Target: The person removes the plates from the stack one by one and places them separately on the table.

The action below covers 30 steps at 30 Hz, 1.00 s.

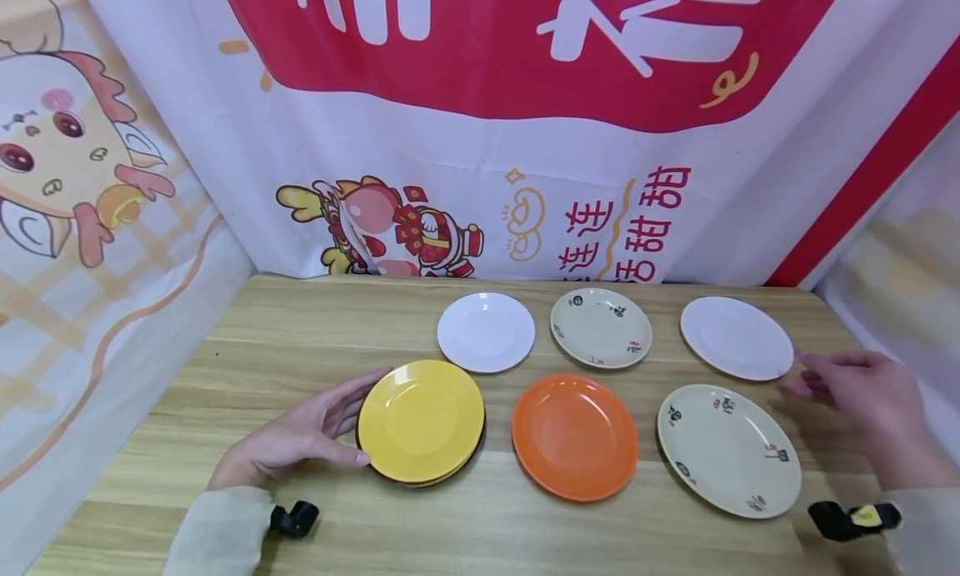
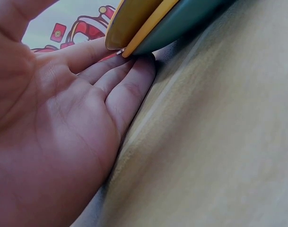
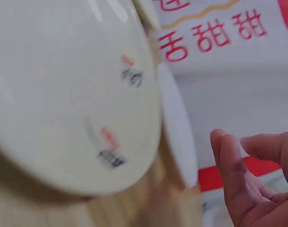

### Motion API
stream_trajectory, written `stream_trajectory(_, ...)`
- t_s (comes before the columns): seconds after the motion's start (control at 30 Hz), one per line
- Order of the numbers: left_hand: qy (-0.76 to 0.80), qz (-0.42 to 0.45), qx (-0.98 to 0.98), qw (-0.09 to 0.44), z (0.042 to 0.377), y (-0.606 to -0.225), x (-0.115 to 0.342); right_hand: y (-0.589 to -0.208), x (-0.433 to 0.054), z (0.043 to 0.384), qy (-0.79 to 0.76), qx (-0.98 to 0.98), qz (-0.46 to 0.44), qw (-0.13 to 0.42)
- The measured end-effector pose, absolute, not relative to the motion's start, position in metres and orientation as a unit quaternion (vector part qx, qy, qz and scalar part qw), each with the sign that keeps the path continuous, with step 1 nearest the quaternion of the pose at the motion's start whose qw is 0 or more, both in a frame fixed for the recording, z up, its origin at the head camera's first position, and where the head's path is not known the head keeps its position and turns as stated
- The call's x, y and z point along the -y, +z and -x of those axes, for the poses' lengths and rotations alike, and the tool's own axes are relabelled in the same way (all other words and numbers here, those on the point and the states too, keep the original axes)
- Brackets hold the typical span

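At the left of the table, my left hand [image 1: 300,438] rests against a stack topped by a yellow plate [image 1: 422,422]. In the left wrist view its nearly straight fingers [image 2: 129,90] touch the rims, the thumb spread away. A dark green plate [image 2: 174,28] lies lowest in that stack. My right hand [image 1: 862,388] hovers by the right rim of a white oval plate [image 1: 737,338]. Its thumb and index fingertips are close together with nothing between them; in the right wrist view a gap separates them from the plate. A patterned oval plate [image 1: 729,451] lies in front.
An orange plate [image 1: 575,438] lies between the yellow stack and the patterned oval plate. Behind stand a round white plate [image 1: 486,333] and a smaller patterned plate [image 1: 601,328]. A printed cloth [image 1: 480,151] hangs along the wooden table's [image 1: 300,326] back edge.
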<state>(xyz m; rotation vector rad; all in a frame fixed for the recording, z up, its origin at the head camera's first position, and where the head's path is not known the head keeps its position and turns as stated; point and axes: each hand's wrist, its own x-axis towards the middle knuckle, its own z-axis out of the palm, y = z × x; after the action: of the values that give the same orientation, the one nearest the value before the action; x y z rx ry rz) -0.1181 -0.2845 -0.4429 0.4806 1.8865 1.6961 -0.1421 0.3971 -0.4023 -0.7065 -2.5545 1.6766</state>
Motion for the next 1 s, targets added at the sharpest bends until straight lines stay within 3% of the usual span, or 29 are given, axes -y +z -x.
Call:
stream_trajectory(0.17, 0.632, -0.186, -0.703, 0.269, 0.118, -0.443, 0.287, -0.379, -0.366, 0.139, 0.601, 0.781, 0.163, 0.043)
stream_trajectory(0.3, 0.632, -0.19, -0.702, 0.266, 0.118, -0.443, 0.287, -0.368, -0.329, 0.136, 0.59, 0.803, 0.083, 0.025)
stream_trajectory(0.43, 0.628, -0.185, -0.707, 0.268, 0.117, -0.442, 0.286, -0.363, -0.285, 0.131, 0.474, 0.88, 0.036, -0.004)
stream_trajectory(0.7, 0.624, -0.176, -0.71, 0.274, 0.118, -0.441, 0.284, -0.377, -0.196, 0.116, 0.427, 0.9, -0.089, -0.022)
stream_trajectory(1.0, 0.626, -0.182, -0.708, 0.271, 0.118, -0.442, 0.284, -0.397, -0.123, 0.109, 0.426, 0.889, -0.152, -0.068)
